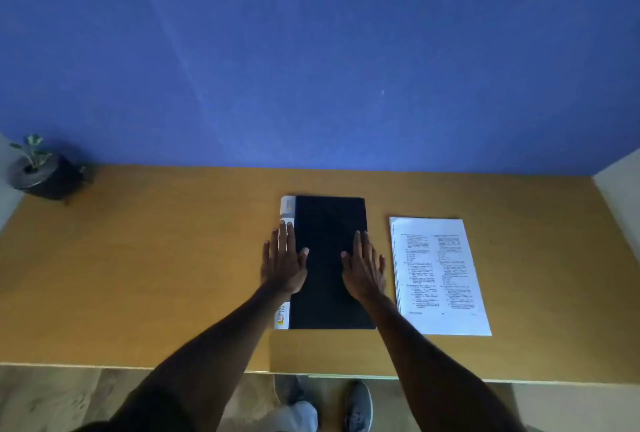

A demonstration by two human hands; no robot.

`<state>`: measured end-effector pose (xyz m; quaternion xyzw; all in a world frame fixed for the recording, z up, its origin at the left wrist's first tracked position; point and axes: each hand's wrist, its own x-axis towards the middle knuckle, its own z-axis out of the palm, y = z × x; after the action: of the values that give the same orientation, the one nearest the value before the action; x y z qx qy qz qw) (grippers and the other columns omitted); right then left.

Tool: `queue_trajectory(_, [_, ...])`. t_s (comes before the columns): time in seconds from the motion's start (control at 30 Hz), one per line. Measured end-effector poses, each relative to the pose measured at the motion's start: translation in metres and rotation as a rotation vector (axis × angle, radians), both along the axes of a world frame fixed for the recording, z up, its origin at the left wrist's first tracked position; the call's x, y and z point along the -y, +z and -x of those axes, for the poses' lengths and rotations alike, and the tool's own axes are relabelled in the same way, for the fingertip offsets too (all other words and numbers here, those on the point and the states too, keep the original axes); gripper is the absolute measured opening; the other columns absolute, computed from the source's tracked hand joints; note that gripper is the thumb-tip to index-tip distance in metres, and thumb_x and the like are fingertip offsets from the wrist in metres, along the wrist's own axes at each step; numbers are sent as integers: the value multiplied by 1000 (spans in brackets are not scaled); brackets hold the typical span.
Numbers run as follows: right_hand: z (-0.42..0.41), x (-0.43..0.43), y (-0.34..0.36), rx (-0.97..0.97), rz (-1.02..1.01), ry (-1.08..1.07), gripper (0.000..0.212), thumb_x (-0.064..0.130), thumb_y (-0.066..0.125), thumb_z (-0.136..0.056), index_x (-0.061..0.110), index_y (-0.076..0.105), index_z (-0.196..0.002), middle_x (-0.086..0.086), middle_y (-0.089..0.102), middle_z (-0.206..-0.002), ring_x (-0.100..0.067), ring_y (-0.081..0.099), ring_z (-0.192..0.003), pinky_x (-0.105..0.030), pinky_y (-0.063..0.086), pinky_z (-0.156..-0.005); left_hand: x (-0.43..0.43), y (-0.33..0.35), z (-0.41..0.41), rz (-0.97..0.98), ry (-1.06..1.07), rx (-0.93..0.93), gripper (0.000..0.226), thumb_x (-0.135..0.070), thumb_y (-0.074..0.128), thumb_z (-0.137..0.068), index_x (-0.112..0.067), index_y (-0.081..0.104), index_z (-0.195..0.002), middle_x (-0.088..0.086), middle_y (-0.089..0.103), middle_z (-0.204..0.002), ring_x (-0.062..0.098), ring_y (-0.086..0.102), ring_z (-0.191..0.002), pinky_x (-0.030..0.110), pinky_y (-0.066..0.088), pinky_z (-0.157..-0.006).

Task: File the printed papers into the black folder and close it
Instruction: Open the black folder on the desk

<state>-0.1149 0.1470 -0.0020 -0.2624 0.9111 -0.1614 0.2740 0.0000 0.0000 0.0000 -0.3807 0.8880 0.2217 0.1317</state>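
Observation:
A black folder (329,220) with a white and orange spine strip on its left lies closed and flat in the middle of the wooden table (138,275). My left hand (284,262) rests flat across the spine edge, fingers spread. My right hand (363,267) lies flat on the folder's right part, fingers extended. Neither hand grips anything. A stack of printed papers (440,275) lies flat on the table just right of the folder, apart from it, text side up.
A small plant in a dark pot (38,173) stands at the table's far left corner. A blue wall (311,50) backs the table. White side panels flank it. Below the near table edge are my shoes (358,407) on the floor.

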Motion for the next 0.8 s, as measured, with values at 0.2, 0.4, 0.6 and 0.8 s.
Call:
queue_trajectory(0.2, [6, -3, -11, 48, -70, -29, 71, 40, 38, -116, 15, 6, -175, -3, 6, -183, -27, 19, -168, -54, 24, -134, 16, -11, 2, -115, 0, 131, 75, -47, 21, -118, -11, -13, -174, 8, -15, -184, 28, -3, -174, 47, 5, -142])
queue_trajectory(0.4, [8, 0, -18, 136, -48, -306, 58, 24, 54, -107, 12, 33, -160, -12, 34, -161, -34, 40, -150, -52, 43, -116, 13, -18, 6, -52, 53, 185, 72, -43, 34, -117, -8, 8, -174, 15, 17, -179, 41, 45, -152, 50, 41, -125])
queue_trajectory(0.6, [17, 1, -21, 221, -4, -477, 54, 12, 62, -97, 5, 45, -147, -19, 44, -149, -40, 43, -144, -49, 43, -117, 12, -23, 4, -120, 139, 174, 76, -39, 44, -115, -19, 2, -175, 19, 28, -169, 45, 51, -146, 50, 54, -111])
queue_trajectory(0.8, [39, 0, -22, 424, 168, -700, 35, 16, 79, -95, 0, 70, -124, -24, 66, -139, -42, 59, -134, -46, 54, -109, 20, -23, 1, -149, 119, 181, 81, -45, 45, -114, -22, -2, -176, 18, 26, -172, 45, 50, -146, 51, 53, -112])
